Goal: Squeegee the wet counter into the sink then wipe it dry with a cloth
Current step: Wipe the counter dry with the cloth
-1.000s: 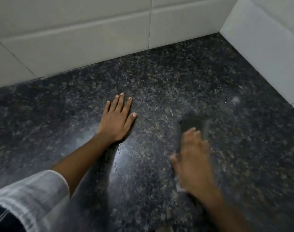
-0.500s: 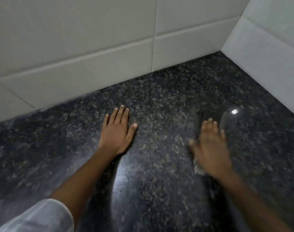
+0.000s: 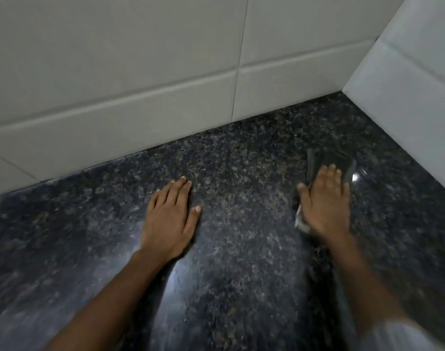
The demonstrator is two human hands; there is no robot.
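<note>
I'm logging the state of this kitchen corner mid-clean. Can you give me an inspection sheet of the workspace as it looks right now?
Surface: dark speckled granite counter, glossy with light glare near the middle; wetness cannot be judged.
Job's things: dark grey cloth flat on the counter under the right hand, near the corner. Squeegee and sink: nothing seen.
Clutter: nothing seen.
Grips: left hand open, palm flat on the bare counter, holding nothing. Right hand pressed flat on the cloth, fingers extended, slightly blurred.
Cables: nothing seen.
Surroundings: pale tiled back wall and tiled side wall meet at the corner on the right; a white sleeve shows at the lower right.
</note>
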